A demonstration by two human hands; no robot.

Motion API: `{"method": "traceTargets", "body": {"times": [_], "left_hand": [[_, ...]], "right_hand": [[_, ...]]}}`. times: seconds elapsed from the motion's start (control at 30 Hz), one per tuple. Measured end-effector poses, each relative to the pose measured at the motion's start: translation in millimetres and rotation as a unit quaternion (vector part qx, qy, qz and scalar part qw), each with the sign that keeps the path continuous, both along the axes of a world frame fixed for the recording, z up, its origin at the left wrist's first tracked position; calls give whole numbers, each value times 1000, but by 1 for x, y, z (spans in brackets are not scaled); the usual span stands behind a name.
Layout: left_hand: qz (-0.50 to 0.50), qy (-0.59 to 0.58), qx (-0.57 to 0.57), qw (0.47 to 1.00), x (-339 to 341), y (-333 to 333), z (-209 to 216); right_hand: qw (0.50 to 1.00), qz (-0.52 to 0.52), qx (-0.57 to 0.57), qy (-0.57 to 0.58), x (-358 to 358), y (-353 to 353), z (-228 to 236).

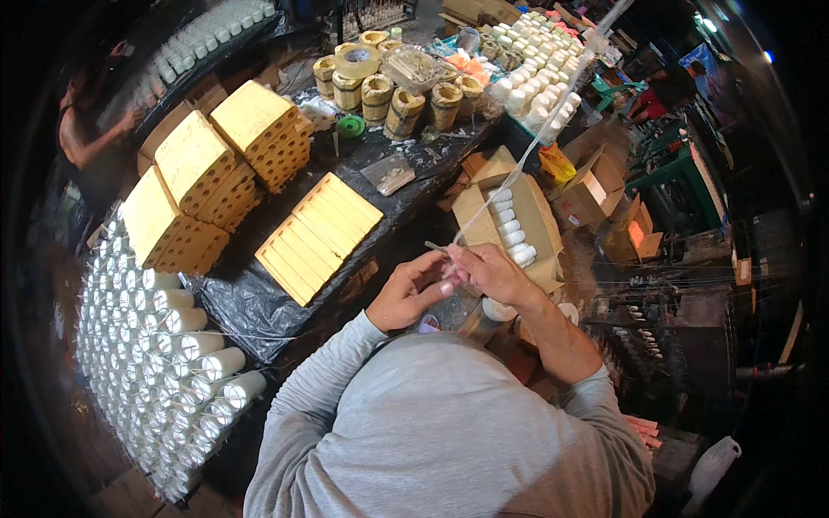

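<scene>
A bundle of thin white cord (524, 161) runs from my hands up toward the top right. My right hand (492, 272) pinches its lower part between thumb and fingers. Close beside it, my left hand (410, 292) has its fingers bent together around the cord's lower end. A short greyish end (435, 247) sticks out above the fingertips. Below and left of it, a yellow slab with parallel grooves (319, 237) lies on the table covered in black plastic (246, 302). Neither hand touches the slab.
Stacked yellow blocks with rows of holes (186, 168) stand on the left, above many white candles (186, 345). Wooden cups (377, 97) and a tape roll (357, 60) sit at the back. An open carton (542, 207) holds white rolls at right. Another person (86, 142) is far left.
</scene>
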State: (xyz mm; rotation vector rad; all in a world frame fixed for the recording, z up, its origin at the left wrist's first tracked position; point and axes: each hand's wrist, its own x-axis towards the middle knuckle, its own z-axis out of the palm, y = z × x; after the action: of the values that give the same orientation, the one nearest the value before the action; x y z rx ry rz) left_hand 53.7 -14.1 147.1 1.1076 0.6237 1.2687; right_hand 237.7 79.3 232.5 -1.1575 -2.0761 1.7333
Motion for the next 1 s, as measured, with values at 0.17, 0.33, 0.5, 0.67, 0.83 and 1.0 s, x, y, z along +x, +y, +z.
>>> {"method": "traceTargets", "body": {"times": [0.17,0.33,0.5,0.67,0.83,1.0], "left_hand": [[4,-1,-40,999,-3,12,63],[12,187,222,957,9,39,108],[-29,254,310,916,30,55,113],[140,313,275,898,33,55,112],[141,321,249,903,3,48,134],[71,372,248,892,11,23,115]], "right_hand": [[956,-43,-260,129,25,-13,9],[929,33,-258,264,47,-35,28],[951,29,-157,266,66,-45,31],[962,21,-50,267,111,-42,20],[960,-68,13,273,140,-38,29],[940,-88,9,331,59,-18,54]]}}
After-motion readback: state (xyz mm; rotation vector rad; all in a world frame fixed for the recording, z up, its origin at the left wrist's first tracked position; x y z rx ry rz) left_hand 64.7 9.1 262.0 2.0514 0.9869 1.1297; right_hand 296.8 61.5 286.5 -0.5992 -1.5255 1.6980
